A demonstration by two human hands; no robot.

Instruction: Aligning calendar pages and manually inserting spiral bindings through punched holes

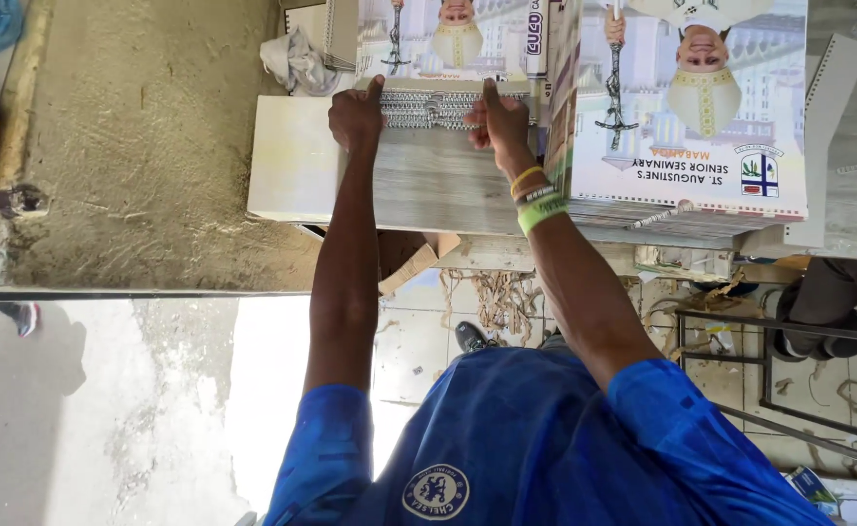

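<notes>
A grey board-backed calendar (438,185) lies face down on a white block (292,161). A silver wire spiral binding (428,107) runs along its far edge. My left hand (355,119) grips the left end of the binding, thumb pointing away from me. My right hand (498,122), with yellow and green wristbands on its wrist, grips the right end. Both hands press on the wire where it meets the board. Another printed calendar (438,39) lies just beyond the binding.
A tall stack of printed calendars (686,127) stands to the right, close to my right wrist. A white cloth (297,58) lies at the back left on the rough concrete surface (146,146). Paper scraps (492,297) litter the floor. A metal frame (769,370) and another person's leg (837,302) are at the right.
</notes>
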